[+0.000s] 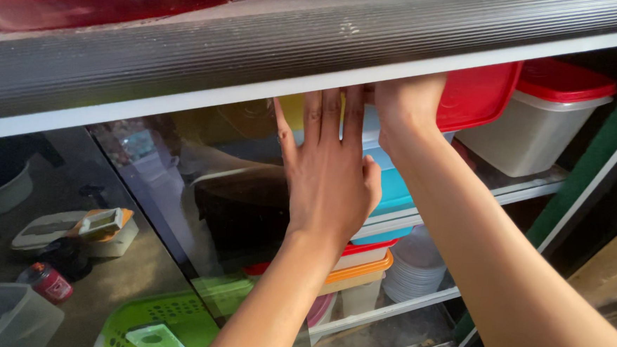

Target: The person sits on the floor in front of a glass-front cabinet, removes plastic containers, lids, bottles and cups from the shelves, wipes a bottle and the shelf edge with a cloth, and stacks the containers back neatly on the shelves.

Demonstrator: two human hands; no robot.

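Head-camera view, looking down along two bare forearms that reach into a cabinet with dark glass sliding doors. Left hand (330,171) is raised with its back to the camera, fingers straight, close together and pointing up, the palm laid flat against the edge of the glass door (180,209); it grips nothing. Right hand (408,105) reaches further in and higher, wrist bent, knuckles just under the ribbed grey top rail (259,48) of the cabinet. Its fingers curl out of sight behind that rail, so I cannot tell whether they are closed on anything; the hand touches the red lid (478,94) of a container on the upper shelf.

Just below the two hands sits a light blue container (392,192), stacked above boxes with red and orange lids (363,264). To the right on the same upper shelf (526,188) stands a white tub with a red lid (547,115). Lower down, a stack of white plates (416,271) rests on the next shelf. Behind the glass at lower left lies a green perforated basket (153,320).
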